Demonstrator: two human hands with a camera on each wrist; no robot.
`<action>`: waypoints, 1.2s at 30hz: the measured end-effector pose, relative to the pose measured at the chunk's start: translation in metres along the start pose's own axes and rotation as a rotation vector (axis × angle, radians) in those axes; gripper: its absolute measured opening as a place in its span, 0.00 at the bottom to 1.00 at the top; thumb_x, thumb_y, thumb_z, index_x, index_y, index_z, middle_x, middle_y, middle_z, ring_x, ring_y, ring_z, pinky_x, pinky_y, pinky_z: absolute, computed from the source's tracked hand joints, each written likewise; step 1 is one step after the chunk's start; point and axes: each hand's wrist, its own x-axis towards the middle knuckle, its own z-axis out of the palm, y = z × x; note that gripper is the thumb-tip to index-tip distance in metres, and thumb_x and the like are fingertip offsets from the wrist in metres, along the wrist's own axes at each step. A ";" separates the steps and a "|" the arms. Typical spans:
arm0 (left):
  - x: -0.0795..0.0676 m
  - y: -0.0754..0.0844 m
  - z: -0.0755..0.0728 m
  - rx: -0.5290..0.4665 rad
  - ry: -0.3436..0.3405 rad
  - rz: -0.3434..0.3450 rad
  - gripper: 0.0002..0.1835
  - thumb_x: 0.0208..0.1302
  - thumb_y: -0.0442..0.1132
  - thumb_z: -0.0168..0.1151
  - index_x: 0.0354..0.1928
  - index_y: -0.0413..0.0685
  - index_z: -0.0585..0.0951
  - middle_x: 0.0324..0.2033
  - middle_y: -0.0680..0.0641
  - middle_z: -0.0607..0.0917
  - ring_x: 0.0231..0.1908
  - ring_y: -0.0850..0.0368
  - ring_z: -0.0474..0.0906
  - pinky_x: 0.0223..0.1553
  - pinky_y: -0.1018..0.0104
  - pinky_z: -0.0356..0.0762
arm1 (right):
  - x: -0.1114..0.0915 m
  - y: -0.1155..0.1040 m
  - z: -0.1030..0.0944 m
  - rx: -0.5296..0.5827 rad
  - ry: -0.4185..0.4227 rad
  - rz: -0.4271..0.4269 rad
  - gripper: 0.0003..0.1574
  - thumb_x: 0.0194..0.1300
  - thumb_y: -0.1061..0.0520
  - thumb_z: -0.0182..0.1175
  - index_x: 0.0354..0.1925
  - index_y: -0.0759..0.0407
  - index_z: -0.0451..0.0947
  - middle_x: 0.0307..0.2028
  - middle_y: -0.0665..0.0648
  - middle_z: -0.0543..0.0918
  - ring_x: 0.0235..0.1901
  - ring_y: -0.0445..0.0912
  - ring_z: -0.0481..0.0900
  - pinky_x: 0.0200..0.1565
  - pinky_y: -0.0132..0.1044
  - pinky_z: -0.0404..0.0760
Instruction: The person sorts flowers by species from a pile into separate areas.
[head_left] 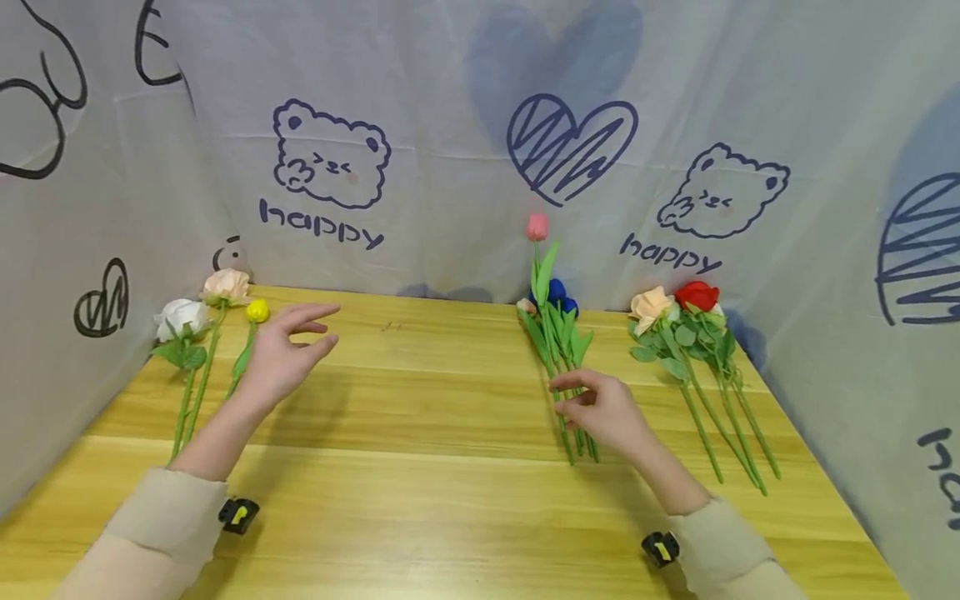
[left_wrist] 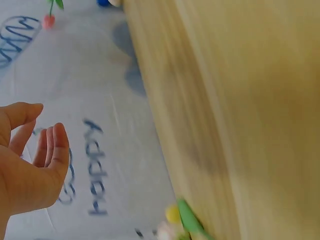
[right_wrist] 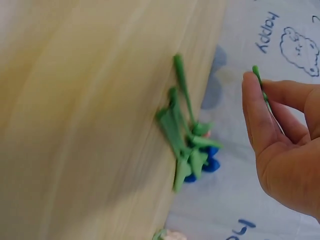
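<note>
My right hand [head_left: 603, 412] pinches the green stem of a pink tulip [head_left: 537, 227] between thumb and fingers. The bloom stands upright above the back of the table. In the right wrist view the stem end [right_wrist: 256, 72] pokes out past the fingertips. Behind and below it, blue flowers [head_left: 556, 292] with green stems lie on the table, and a pale bloom [head_left: 527, 307] shows beside them. My left hand [head_left: 285, 354] hovers with fingers loosely bent and holds nothing. Nearest to it is a yellow flower [head_left: 257, 311], its stem partly hidden by the hand and forearm.
At the left lie a white rose [head_left: 182, 319] and a peach rose [head_left: 225, 286]. A red rose [head_left: 697, 296] and a peach-orange rose [head_left: 651, 307] lie at the right with several stems. A drawn-on cloth [head_left: 450, 208] borders the wooden table [head_left: 420, 517] behind and at both sides.
</note>
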 end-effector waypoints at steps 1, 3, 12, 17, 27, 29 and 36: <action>-0.001 -0.005 -0.008 0.031 -0.005 -0.002 0.24 0.71 0.32 0.65 0.68 0.42 0.80 0.66 0.35 0.75 0.58 0.37 0.78 0.54 0.42 0.81 | -0.001 0.003 -0.003 -0.016 -0.012 -0.002 0.20 0.70 0.68 0.64 0.59 0.67 0.81 0.54 0.69 0.84 0.37 0.58 0.88 0.38 0.49 0.89; -0.004 -0.014 -0.022 0.090 -0.013 -0.012 0.23 0.72 0.33 0.66 0.68 0.43 0.80 0.65 0.35 0.75 0.58 0.35 0.78 0.49 0.53 0.84 | -0.002 0.008 -0.007 -0.044 -0.038 0.001 0.20 0.70 0.67 0.64 0.59 0.68 0.81 0.55 0.69 0.84 0.37 0.56 0.88 0.37 0.47 0.89; -0.018 -0.058 -0.075 0.273 -0.113 -0.023 0.19 0.72 0.36 0.66 0.62 0.40 0.83 0.63 0.32 0.76 0.54 0.31 0.79 0.37 0.59 0.81 | -0.008 0.020 -0.018 -0.066 -0.150 0.103 0.22 0.69 0.70 0.64 0.61 0.70 0.79 0.53 0.68 0.83 0.40 0.51 0.85 0.39 0.42 0.89; -0.021 -0.077 -0.093 0.321 -0.234 -0.062 0.19 0.71 0.37 0.67 0.60 0.37 0.84 0.59 0.28 0.78 0.49 0.33 0.81 0.31 0.60 0.79 | -0.006 0.024 -0.019 -0.109 -0.158 0.136 0.21 0.68 0.71 0.64 0.59 0.69 0.80 0.51 0.65 0.83 0.39 0.49 0.85 0.36 0.41 0.89; -0.025 -0.097 -0.107 0.329 -0.431 -0.181 0.23 0.69 0.38 0.70 0.61 0.32 0.81 0.56 0.26 0.81 0.51 0.31 0.82 0.39 0.55 0.84 | -0.004 0.033 -0.016 -0.121 -0.147 0.149 0.21 0.66 0.72 0.65 0.57 0.69 0.80 0.48 0.63 0.82 0.37 0.48 0.84 0.34 0.41 0.88; -0.025 -0.099 -0.106 0.330 -0.446 -0.196 0.24 0.68 0.39 0.71 0.61 0.32 0.81 0.56 0.27 0.81 0.50 0.33 0.83 0.39 0.57 0.84 | -0.004 0.033 -0.016 -0.120 -0.142 0.158 0.21 0.66 0.72 0.65 0.57 0.69 0.81 0.47 0.62 0.81 0.36 0.47 0.84 0.34 0.41 0.88; -0.026 -0.103 -0.101 0.335 -0.459 -0.199 0.24 0.65 0.38 0.73 0.59 0.32 0.83 0.52 0.30 0.83 0.43 0.49 0.81 0.34 0.63 0.80 | -0.004 0.031 -0.015 -0.127 -0.139 0.160 0.22 0.64 0.72 0.67 0.57 0.70 0.80 0.47 0.63 0.81 0.35 0.48 0.83 0.32 0.40 0.88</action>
